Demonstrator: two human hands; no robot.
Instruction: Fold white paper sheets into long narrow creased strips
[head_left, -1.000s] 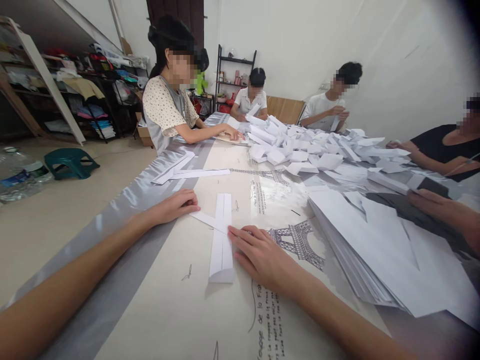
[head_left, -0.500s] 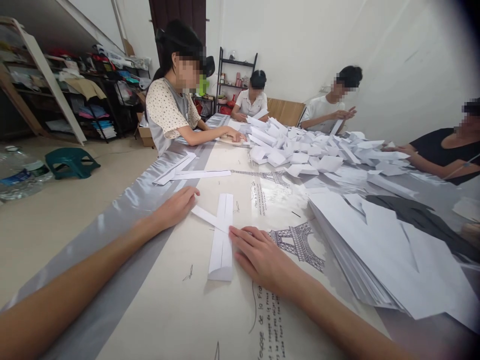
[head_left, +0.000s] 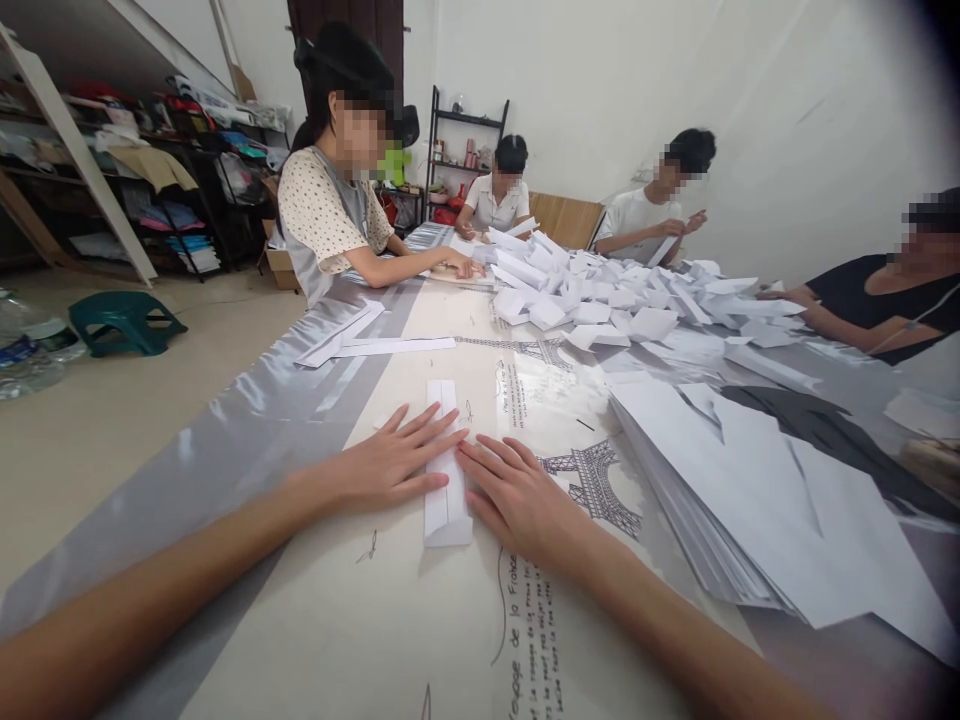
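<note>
A long folded sheet of white paper (head_left: 444, 512) lies lengthwise on the table in front of me, its near end showing a folded-over flap. My left hand (head_left: 390, 465) rests flat across its middle from the left, fingers spread and pointing to the right. From the other side, my right hand (head_left: 521, 495) touches the right edge of the paper, fingers extended and fingertips close to those of my left hand. A narrow paper strip is mostly hidden beneath my left hand.
Folded paper strips (head_left: 394, 347) lie beyond my left hand. A thick stack of white sheets (head_left: 720, 500) is at my right. Farther back is a large heap of folded papers (head_left: 600, 300). Several people sit around the table. A green stool (head_left: 127, 322) stands on the floor at left.
My left hand has moved right, from beside the paper onto it, covering most of the narrow strip. My right hand stays at the paper's right edge. The view has shifted slightly.
</note>
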